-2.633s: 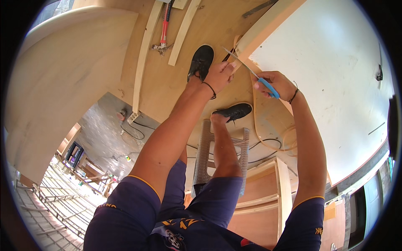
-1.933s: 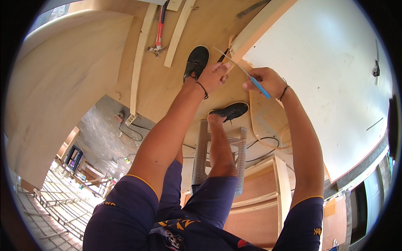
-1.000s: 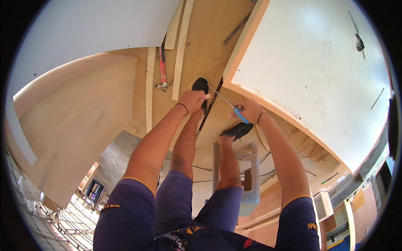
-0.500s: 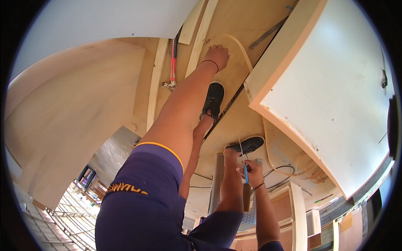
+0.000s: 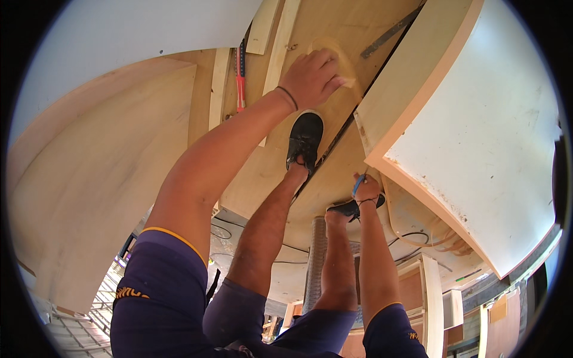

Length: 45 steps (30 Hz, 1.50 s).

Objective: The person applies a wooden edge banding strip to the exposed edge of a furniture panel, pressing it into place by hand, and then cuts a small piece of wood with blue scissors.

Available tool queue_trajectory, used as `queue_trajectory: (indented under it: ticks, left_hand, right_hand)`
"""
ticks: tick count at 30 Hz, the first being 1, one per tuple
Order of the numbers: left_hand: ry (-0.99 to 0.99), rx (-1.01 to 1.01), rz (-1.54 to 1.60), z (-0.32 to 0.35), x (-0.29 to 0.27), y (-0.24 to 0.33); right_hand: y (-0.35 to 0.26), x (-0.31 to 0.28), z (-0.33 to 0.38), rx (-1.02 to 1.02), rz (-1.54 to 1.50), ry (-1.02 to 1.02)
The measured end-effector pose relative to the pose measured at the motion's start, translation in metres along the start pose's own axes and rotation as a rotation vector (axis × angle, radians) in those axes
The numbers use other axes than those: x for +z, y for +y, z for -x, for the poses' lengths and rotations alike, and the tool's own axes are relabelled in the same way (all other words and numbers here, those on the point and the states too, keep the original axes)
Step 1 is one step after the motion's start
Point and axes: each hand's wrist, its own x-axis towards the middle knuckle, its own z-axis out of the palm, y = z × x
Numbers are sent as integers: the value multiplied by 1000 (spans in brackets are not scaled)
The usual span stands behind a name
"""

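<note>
My left hand (image 5: 313, 79) is closed, its thumb and fingers pinching a thin, pale wood-coloured edging strip (image 5: 341, 58). The strip is blurred and curls past the fingers toward the curved panel (image 5: 412, 89) on the right. Near that panel's lower corner, my right hand (image 5: 366, 188) is wrapped around a blue-handled tool (image 5: 359, 184). The tool's far end cannot be made out now; the earlier view shows a slim, pale blade on it. More of the strip (image 5: 391, 216) hangs below the corner and lies in loops (image 5: 456, 241) at the right.
A red-and-black-handled hammer (image 5: 240, 80) lies beside wooden battens (image 5: 219, 89) at the upper left. My shoes (image 5: 305, 140) stand on the plywood. A dark metal bar (image 5: 391, 39) lies at the top. A large curved wooden piece (image 5: 101, 179) fills the left; black cables (image 5: 412, 237) run low.
My left hand has moved slightly right and turned, pulling the strip into a tighter curl. My right hand has risen with the blue-handled tool to the panel's lower corner. The view has shifted.
</note>
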Motion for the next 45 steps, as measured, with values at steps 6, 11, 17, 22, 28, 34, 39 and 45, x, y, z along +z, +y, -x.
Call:
queue_trajectory:
  ticks: [6,11,17,22,28,34,39,45]
  left_hand:
    - [-9,-384,6,-35,-19,15]
    - [-192,-297,143,-22,-82,71]
    - [-238,-63,321,23,-163,188]
    - [-344,-97,651,-2,-226,313]
    - [-820,-101,500,-32,-301,423]
    - [-1015,257,594,-35,-353,507]
    - [-1143,167,611,-48,-392,588]
    - [-889,377,289,-58,-411,663]
  right_hand:
    - [-34,-36,44,-34,143,-333]
    - [-56,-87,83,-60,147,-281]
    - [-40,-131,152,-67,89,-289]
    - [-36,-136,233,26,-486,-86]
    - [-51,-181,358,74,-658,309]
    - [-5,-261,495,339,-649,591]
    - [96,-332,581,522,-769,1291]
    - [282,-449,709,729,-419,1840]
